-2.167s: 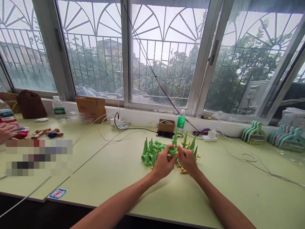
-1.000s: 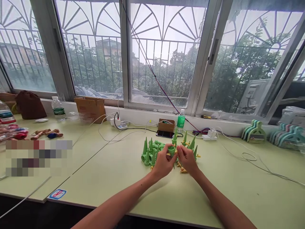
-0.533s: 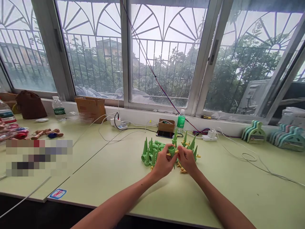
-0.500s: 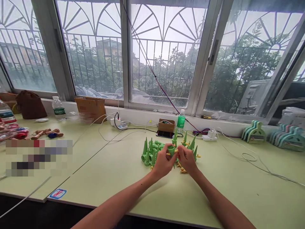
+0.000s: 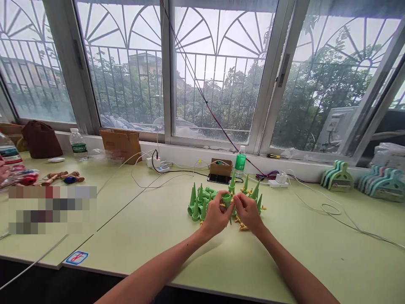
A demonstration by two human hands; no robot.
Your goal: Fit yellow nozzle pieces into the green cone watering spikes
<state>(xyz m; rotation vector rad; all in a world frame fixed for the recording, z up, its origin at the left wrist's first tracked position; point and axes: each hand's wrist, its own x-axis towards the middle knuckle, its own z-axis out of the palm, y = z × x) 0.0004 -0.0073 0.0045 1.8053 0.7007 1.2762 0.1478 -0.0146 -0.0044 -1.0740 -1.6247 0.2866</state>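
My left hand point(image 5: 217, 215) is closed round a green plastic watering spike point(image 5: 226, 198), its round open cup facing up and its tip pointing down. At the cup's right side, my right hand point(image 5: 249, 211) pinches a small yellow valve point(image 5: 232, 202), mostly covered by the fingers. Whether the valve is seated in the spike cannot be made out. Several green spikes point(image 5: 195, 209) stand upright left of my hands, with green threaded pieces point(image 5: 209, 192) lying among them. Behind my right hand are more spikes point(image 5: 255, 192), some with yellow valves fitted. Loose yellow valves point(image 5: 243, 226) lie below my hands.
A phone point(image 5: 219, 178), a small cardboard box point(image 5: 220, 167) and a green-labelled bottle point(image 5: 240, 161) stand behind the spikes. White cables point(image 5: 335, 211) cross the table point(image 5: 142, 245). Green hangers point(image 5: 338, 176) are at the right, wooden toys point(image 5: 60, 177) at the left.
My right fingers have shifted slightly left, closer to the held spike, and less of the yellow valve shows. Everything else looks the same.
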